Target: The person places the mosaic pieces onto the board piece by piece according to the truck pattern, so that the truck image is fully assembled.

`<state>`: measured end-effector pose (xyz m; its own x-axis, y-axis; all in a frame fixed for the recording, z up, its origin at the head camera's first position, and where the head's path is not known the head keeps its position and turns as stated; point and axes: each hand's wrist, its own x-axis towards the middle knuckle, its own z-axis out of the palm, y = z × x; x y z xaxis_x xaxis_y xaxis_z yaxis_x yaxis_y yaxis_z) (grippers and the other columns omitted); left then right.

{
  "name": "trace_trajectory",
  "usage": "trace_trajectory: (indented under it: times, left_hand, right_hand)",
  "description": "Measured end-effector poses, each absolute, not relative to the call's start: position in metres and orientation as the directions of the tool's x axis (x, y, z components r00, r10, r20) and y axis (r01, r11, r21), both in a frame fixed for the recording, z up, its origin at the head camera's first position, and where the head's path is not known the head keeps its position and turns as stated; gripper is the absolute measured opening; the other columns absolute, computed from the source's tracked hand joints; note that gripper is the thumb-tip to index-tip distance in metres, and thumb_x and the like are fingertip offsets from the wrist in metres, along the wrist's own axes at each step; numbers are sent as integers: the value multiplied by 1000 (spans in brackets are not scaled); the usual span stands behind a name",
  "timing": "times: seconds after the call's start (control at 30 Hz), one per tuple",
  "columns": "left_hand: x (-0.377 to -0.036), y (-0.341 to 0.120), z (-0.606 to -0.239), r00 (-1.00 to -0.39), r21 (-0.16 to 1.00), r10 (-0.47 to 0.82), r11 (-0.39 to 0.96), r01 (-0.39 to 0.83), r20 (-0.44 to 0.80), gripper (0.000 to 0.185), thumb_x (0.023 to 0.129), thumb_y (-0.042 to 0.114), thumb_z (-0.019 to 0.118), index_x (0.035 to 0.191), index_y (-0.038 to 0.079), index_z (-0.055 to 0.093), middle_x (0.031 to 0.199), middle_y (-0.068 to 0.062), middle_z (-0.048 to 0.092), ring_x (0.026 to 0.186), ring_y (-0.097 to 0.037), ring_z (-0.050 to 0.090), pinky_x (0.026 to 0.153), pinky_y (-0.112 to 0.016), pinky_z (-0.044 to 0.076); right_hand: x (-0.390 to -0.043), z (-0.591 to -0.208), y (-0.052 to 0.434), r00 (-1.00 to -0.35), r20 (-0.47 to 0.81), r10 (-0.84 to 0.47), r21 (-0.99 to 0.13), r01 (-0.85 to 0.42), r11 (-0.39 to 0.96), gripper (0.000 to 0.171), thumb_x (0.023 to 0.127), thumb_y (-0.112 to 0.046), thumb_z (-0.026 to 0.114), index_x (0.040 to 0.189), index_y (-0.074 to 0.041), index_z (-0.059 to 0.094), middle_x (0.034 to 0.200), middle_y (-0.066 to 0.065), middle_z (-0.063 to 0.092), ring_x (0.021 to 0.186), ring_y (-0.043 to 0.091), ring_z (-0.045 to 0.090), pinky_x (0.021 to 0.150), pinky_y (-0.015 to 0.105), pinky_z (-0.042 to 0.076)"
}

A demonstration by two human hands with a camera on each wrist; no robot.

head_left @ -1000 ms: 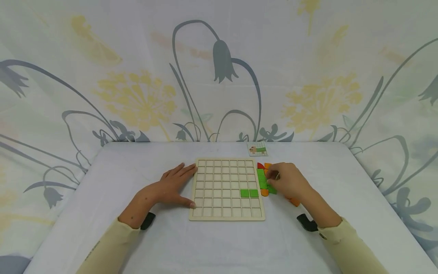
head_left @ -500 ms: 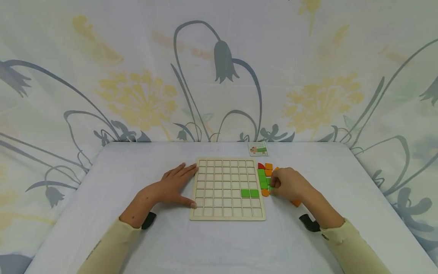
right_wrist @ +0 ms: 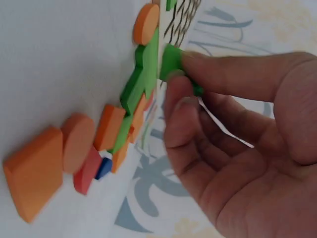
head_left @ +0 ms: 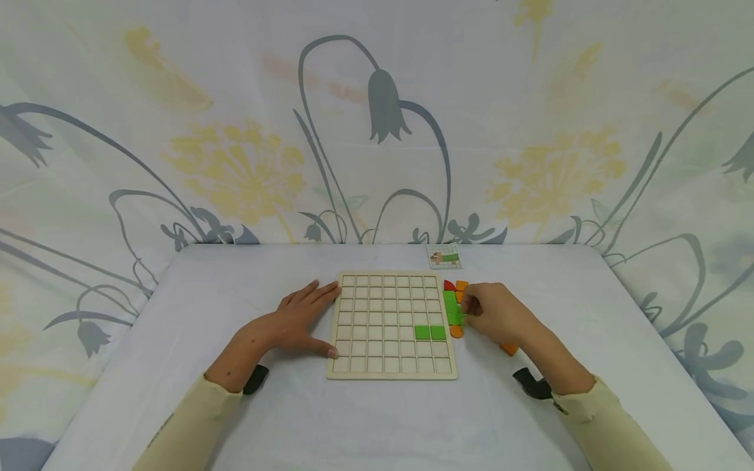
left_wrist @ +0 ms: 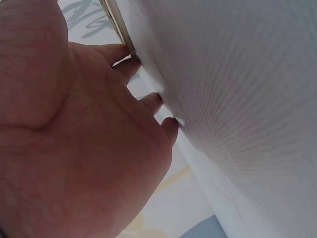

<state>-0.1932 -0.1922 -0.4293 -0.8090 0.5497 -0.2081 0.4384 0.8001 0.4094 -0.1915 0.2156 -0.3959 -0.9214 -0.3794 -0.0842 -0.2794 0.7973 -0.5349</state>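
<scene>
My left hand point(head_left: 300, 320) lies spread at the left side of the wooden grid board point(head_left: 389, 375), fingertips and thumb at its edge. Two green square tiles point(head_left: 430, 332) sit side by side in cells near the board's right edge. Just right of the board, my right hand point(head_left: 501, 311) pinches a green tile point(right_wrist: 171, 60) between thumb and fingers, as the right wrist view shows. Below that hand lie loose green tiles point(right_wrist: 141, 74) and an orange round tile point(right_wrist: 146, 24). The right hand hides part of the pile in the head view.
A small picture card point(head_left: 444, 256) lies behind the board's far right corner. Further loose pieces include a red one point(right_wrist: 88, 171), a blue one point(right_wrist: 104, 168) and a large orange one point(right_wrist: 34, 171). A patterned cloth point(head_left: 377, 190) hangs behind the table.
My right hand dipped toward the loose green tiles, then rose slightly with its fingers together. The left hand and the two tiles in the board have stayed in place.
</scene>
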Motion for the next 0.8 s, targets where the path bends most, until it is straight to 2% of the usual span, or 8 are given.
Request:
trace_trajectory:
  times: [0.17,0.3,0.6,0.8]
  left_hand:
    - [-193,-193,-430,-810,411,549,800,437,-206,122,82,66,83,172,13,19,179,-6,14,164,-41,3,126,-66,14]
    - [-193,-194,-430,-808,421,555,793,440,-200,121,83,65,84,171,12,20,178,-7,15,163,-42,4,126,-67,14]
    - [-193,-193,-427,-807,425,558,789,443,-194,121,84,63,84,171,10,20,178,-8,15,163,-43,5,126,-67,14]
    - [-193,-193,-428,-807,426,559,787,445,-191,121,83,63,84,171,10,20,178,-8,15,163,-43,5,125,-67,15]
  right_hand:
    - [-198,-409,207,-920,22,-392,-616,-321,719,10,94,4,72,97,-6,71,88,0,69,80,17,61,73,31,53]
    - [-202,-418,197,-913,59,-404,-646,-343,681,11,95,3,72,96,-7,72,89,0,70,80,15,63,71,29,54]
    - [-203,-421,190,-917,-2,-399,-647,-303,700,8,93,1,78,96,-6,75,91,2,69,78,13,63,69,29,54]
    - [-201,-419,192,-910,-36,-412,-630,-300,717,12,95,2,74,98,-8,80,93,3,68,75,14,58,65,29,51]
